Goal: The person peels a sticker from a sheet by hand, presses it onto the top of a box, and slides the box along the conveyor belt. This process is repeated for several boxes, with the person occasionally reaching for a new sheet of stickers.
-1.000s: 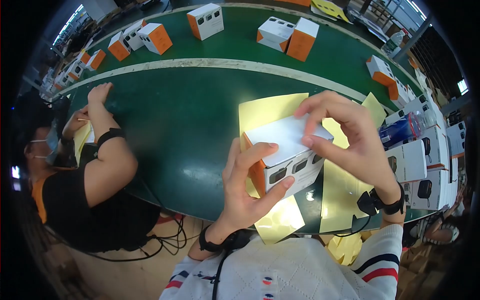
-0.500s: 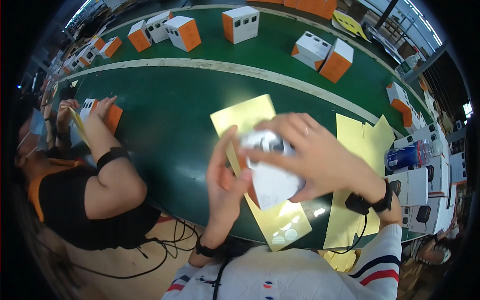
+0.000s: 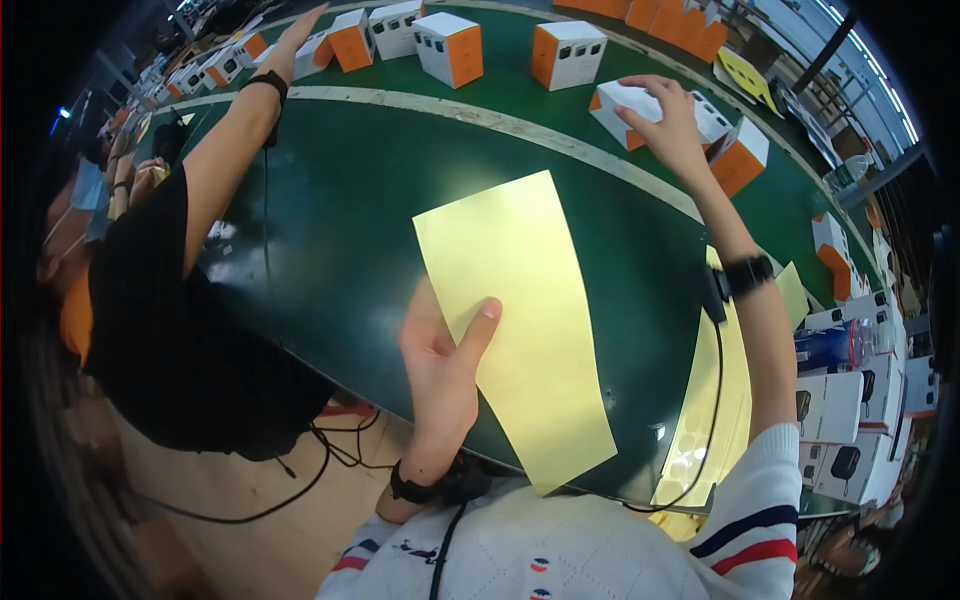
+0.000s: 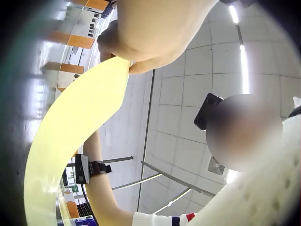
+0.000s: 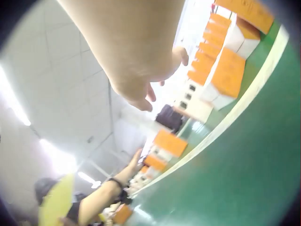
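Left hand (image 3: 442,375) has a yellow sheet (image 3: 525,320) pinched under the thumb, held up over the green tabletop (image 3: 330,220). Right hand (image 3: 668,120) is way out past the pale strip (image 3: 560,142), fingers spread at a white box (image 3: 608,100), can't tell if they're touching it.

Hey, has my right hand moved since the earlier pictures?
Yes, forward. In the head view, the right hand was on the near side of the pale strip and is now beyond it, at a white-and-orange box.
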{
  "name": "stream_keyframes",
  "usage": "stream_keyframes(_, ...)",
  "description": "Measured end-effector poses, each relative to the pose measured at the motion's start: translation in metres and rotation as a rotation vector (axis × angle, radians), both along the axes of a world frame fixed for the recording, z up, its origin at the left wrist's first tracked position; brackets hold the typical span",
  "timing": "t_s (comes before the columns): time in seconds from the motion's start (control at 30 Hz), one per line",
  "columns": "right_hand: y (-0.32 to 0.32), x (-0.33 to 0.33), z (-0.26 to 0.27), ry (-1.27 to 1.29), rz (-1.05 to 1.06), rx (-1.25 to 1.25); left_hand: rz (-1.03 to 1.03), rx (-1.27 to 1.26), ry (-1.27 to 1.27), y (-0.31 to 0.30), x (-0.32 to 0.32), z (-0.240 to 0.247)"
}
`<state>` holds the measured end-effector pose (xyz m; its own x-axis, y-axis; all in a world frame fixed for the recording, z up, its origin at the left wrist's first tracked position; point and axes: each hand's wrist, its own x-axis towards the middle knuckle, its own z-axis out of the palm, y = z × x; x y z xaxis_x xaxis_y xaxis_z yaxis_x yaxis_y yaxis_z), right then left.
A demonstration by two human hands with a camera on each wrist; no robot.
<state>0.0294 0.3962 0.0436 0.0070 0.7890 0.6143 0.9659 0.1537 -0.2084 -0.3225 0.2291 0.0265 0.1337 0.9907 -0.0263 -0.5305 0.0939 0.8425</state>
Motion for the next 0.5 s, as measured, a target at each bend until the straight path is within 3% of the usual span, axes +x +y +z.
stream_keyframes(0.07,-0.058,-0.064,0.039,0.516,0.363,-0.049,-0.062,-0.036,0.029,0.000,0.000,-0.001)
stream_keyframes(0.27,-0.200,-0.151,0.093,0.046,0.351,0.006,-0.146,0.014,-0.052,-0.004,0.018,0.019)
stream_keyframes(0.37,-0.221,-0.159,0.085,-0.036,0.245,0.026,-0.239,0.070,-0.099,-0.009,0.024,0.034)
stream_keyframes(0.5,-0.225,-0.153,0.079,0.119,0.193,0.050,-0.267,0.144,-0.079,-0.017,0.028,0.044)
